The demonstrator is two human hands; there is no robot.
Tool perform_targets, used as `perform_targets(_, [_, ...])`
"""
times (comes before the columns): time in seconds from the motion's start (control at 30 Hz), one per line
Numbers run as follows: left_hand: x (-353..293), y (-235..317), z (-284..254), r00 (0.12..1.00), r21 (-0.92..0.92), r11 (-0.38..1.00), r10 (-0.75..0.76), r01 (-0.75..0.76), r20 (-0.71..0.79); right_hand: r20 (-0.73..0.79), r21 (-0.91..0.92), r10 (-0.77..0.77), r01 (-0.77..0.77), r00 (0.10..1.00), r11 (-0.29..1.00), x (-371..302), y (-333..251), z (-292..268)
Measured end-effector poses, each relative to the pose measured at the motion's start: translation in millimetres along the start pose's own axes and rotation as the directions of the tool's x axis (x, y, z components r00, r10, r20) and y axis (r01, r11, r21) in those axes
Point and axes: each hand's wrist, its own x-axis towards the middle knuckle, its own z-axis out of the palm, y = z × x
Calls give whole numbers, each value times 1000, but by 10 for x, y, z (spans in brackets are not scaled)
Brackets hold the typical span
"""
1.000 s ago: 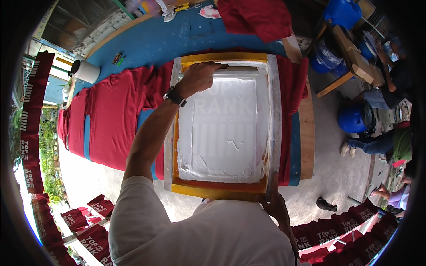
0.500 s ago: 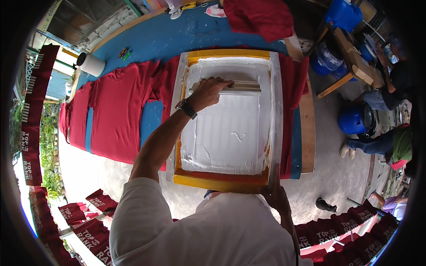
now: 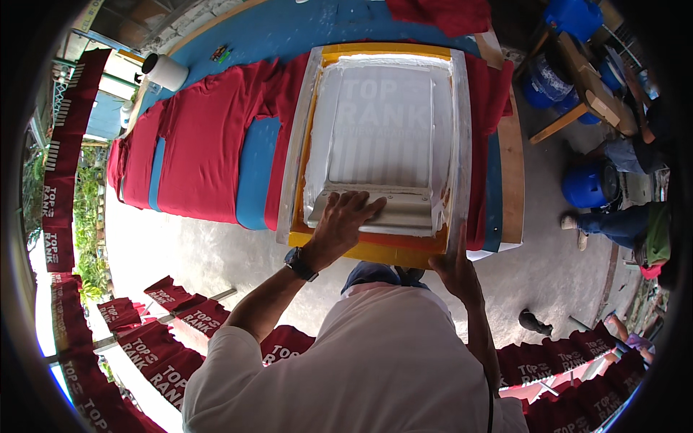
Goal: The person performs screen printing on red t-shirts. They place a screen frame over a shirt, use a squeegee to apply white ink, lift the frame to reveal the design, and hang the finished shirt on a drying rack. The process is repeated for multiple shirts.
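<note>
A screen-printing frame with pale sides and yellow-taped ends lies over a dark red shirt on the blue table. White ink rims its mesh, where pale lettering and stripes show through. My left hand, with a dark watch on the wrist, presses on a long metal-handled squeegee at the near end of the mesh; its fingers lie over the handle. At the frame's near right corner, my right hand holds the side, its fingers partly hidden.
More red shirts lie flat along the blue table to the left, near a white tub. Printed red pieces hang on racks around. At right are blue drums, a wooden bench, people and a dark animal.
My left hand has drawn the squeegee from the far end of the mesh to the near end, baring the lettering. My right hand stays at the frame's corner. The view has shifted.
</note>
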Motion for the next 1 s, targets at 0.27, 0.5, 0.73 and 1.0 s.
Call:
perform_targets(0.27, [-290,133,81,1000,-62,998,-4,4,-1,-8,-68,46,-47,999,997,0,-6,10])
perform_targets(0.5, [-386,121,186,997,-39,999,32,-35,-67,12,3,124,-124,992,992,-11,-61,10])
perform_targets(0.73, [-436,121,183,996,-61,996,56,-61,-66,28,-85,112,-109,993,990,-16,-25,-26])
perform_targets(1.0, [-448,128,143,999,-93,995,43,-46,-32,101,-2,18,-18,995,1000,30,78,-107])
